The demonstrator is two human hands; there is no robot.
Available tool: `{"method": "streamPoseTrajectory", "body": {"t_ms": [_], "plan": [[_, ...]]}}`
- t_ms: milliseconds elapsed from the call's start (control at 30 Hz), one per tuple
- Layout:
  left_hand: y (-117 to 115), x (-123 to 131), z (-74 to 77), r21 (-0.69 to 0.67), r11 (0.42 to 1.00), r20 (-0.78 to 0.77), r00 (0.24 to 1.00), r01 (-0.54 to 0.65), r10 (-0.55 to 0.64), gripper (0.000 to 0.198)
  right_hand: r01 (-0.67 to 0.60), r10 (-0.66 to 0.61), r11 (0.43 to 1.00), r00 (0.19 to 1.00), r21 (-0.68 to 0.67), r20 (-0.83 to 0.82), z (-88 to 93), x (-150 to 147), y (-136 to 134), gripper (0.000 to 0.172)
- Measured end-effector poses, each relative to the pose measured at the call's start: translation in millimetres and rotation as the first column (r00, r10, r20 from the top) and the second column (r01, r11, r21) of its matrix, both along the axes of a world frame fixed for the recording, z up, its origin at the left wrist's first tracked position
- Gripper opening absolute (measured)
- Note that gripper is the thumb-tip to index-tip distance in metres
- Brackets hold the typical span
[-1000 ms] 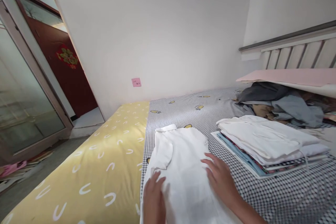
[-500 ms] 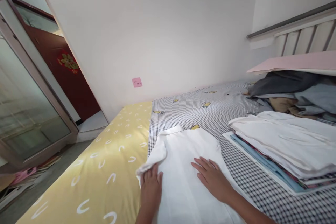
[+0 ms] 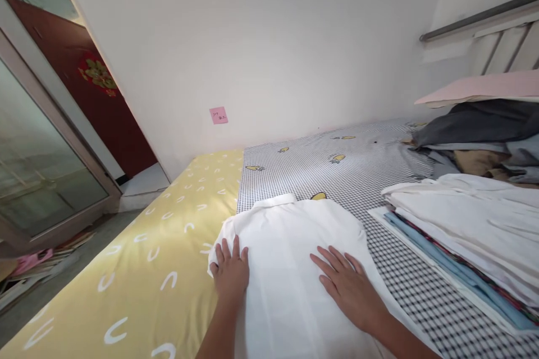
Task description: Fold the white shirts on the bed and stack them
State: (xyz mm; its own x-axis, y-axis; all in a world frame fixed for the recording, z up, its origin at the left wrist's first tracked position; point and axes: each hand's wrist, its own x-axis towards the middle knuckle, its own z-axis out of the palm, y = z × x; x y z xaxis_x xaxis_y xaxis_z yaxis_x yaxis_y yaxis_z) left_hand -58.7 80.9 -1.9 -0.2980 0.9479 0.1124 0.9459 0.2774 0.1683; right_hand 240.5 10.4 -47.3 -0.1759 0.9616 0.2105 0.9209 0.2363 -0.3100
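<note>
A white collared shirt (image 3: 282, 258) lies spread on the bed in front of me, its collar (image 3: 274, 200) pointing away toward the wall. My left hand (image 3: 231, 269) rests on the shirt's left edge near the shoulder, palm down with the fingers apart. Flat on the right half of the shirt is my right hand (image 3: 347, 286), fingers spread and holding nothing. The shirt's lower part runs out of view below.
To the right sits a stack of folded clothes (image 3: 467, 219), white on top. Behind it are dark clothes (image 3: 475, 123) under a pink board-like sheet (image 3: 484, 87). The bed has a yellow part (image 3: 138, 269) and a checked part (image 3: 303, 162). A glass door (image 3: 42, 151) stands left.
The shirt's left shoulder, folded inward before, now lies spread outward. My left hand has moved up and left along it. My right hand stays on the shirt; the view has shifted slightly.
</note>
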Motion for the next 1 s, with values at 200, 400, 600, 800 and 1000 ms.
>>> {"method": "streamPoseTrajectory", "body": {"t_ms": [200, 400, 600, 800, 1000], "plan": [[4, 2, 5.5, -0.020, 1.000, -0.047, 0.999, -0.024, 0.023, 0.061, 0.010, -0.010, 0.999, 1.000, 0.030, -0.017, 6.1, -3, -1, 0.048], [-29, 7, 4.0, -0.014, 1.000, -0.136, 0.990, 0.021, -0.023, 0.056, 0.016, -0.017, 0.999, 1.000, 0.029, 0.024, 8.7, -5, -2, 0.050], [-77, 12, -6.6, -0.048, 0.999, -0.215, 0.977, 0.003, -0.013, 0.055, 0.040, -0.043, 0.999, 0.996, 0.035, 0.084, 10.2, -8, -2, 0.050], [-110, 15, -7.9, -0.081, 0.996, -0.201, 0.980, -0.030, 0.013, 0.054, 0.085, -0.085, 0.996, 0.985, 0.007, 0.147, 13.5, -12, -3, 0.051], [-127, 18, -9.4, -0.074, 0.997, -0.228, 0.974, -0.023, 0.006, 0.054, 0.109, -0.118, 0.991, 0.985, 0.079, 0.123, 9.9, -11, -12, 0.050]]}}
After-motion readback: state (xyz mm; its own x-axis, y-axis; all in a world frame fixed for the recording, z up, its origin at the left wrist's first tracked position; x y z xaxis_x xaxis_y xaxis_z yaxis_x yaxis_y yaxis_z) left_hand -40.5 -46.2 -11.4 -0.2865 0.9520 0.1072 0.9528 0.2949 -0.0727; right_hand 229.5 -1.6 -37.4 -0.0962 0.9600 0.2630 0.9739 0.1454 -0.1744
